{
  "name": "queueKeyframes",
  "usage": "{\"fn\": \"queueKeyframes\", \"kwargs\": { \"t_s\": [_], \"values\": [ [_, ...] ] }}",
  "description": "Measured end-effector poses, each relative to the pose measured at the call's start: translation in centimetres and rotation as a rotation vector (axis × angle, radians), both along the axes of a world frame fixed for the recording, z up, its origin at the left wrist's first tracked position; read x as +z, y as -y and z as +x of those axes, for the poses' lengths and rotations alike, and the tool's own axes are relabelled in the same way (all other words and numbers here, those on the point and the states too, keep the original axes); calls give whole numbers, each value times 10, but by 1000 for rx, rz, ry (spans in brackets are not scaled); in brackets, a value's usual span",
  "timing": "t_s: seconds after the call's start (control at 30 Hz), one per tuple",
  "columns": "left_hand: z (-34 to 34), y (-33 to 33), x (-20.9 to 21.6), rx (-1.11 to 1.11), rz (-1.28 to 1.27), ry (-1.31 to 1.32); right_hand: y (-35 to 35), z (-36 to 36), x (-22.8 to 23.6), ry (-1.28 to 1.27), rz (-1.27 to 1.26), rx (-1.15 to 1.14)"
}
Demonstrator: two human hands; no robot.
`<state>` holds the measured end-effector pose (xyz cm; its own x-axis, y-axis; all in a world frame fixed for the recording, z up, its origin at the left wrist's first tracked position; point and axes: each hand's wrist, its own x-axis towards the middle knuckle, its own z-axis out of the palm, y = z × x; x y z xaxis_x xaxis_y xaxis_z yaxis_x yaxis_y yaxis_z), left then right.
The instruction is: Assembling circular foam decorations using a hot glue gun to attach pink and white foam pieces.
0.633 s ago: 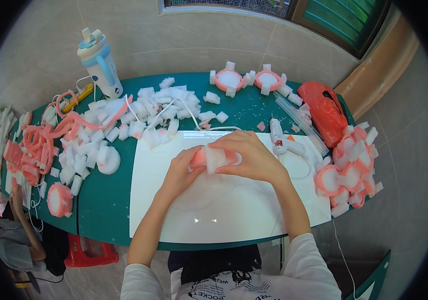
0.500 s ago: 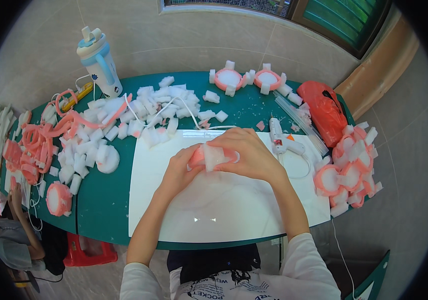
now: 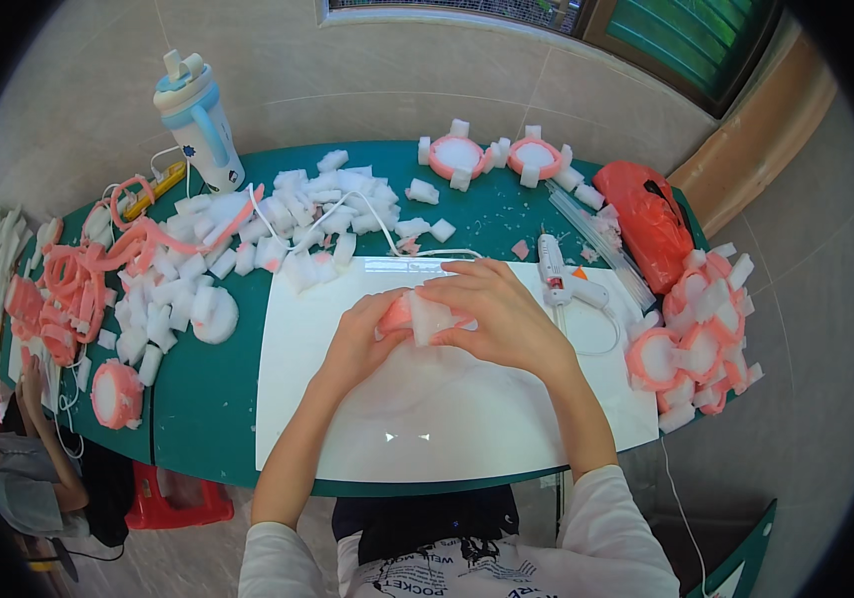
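Above the white board (image 3: 447, 429), both hands hold a pink foam ring (image 3: 396, 317) with a white foam block (image 3: 430, 317) against its side. My left hand (image 3: 362, 334) is closed around the ring's left part, thumb below. My right hand (image 3: 492, 314) grips the white block, fingers over its top and thumb at its lower edge. Much of the ring is hidden behind the fingers. A white glue gun (image 3: 569, 279) lies on the board just right of my right hand, its cord curling beside it.
White foam blocks (image 3: 337, 199) and pink strips (image 3: 73, 289) are heaped on the green table (image 3: 203, 399) at left. Rings with blocks (image 3: 457, 156) lie at the back; more (image 3: 701, 339) pile up right, near a red bag (image 3: 643, 214). A bottle (image 3: 203, 125) stands back left. Another person (image 3: 33, 468) is far left.
My right hand has shifted slightly and its fingers have re-settled on the white block. The foam ring has turned a little between my hands.
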<state>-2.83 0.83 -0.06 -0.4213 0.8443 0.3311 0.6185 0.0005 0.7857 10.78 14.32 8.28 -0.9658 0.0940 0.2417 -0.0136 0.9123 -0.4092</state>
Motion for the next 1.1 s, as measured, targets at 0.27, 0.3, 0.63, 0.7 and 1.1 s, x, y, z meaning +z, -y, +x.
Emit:
{"fn": "queueKeyframes", "kwargs": {
  "t_s": [0.27,0.3,0.63,0.7,1.1],
  "values": [
    [0,0,2,8,-42,22,1,0,-2,23,3,-10],
    [0,0,2,5,-20,7,1,0,-2,28,3,-9],
    [-1,-1,0,16,-3,28,2,3,1,21,-33,-18],
    [-1,1,1,19,-1,17,5,2,2,15,-47,-14],
    [-2,1,-1,19,10,7,11,3,2,-147,97,44]
  ]
}}
